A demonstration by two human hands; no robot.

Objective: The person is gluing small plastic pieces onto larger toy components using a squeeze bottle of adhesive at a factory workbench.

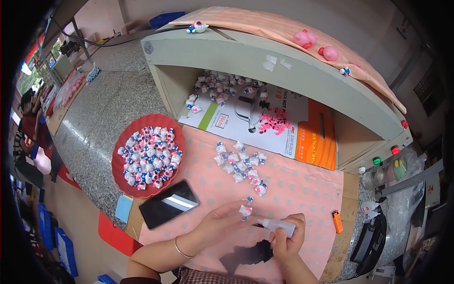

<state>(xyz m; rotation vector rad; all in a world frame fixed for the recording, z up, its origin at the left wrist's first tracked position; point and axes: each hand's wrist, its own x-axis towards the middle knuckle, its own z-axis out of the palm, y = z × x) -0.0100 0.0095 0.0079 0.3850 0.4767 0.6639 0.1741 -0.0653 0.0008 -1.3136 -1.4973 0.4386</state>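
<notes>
In my left hand [220,225], closed with its fingertips together, is a small white cat-like figurine [245,210] with pink and blue parts. My right hand [289,239] grips a small translucent squeeze bottle [279,227], its thin nozzle pointing left at the figurine. Whether the tip touches it I cannot tell. Just beyond my hands, a loose group of similar figurines [241,164] lies on the pink dotted cloth [302,189]. A red scalloped bowl [120,177] to the left is heaped with more of them. Below the bottle lies a dark, thin, irregular piece [248,255].
A black phone [169,204] rests by the bowl near a blue notepad [124,208]. Ahead stands a grey-green shelf box [213,49], holding more figurines and small pink pieces [275,121] on printed cardboard. At right are an orange lighter [337,221] and a black pouch [369,244].
</notes>
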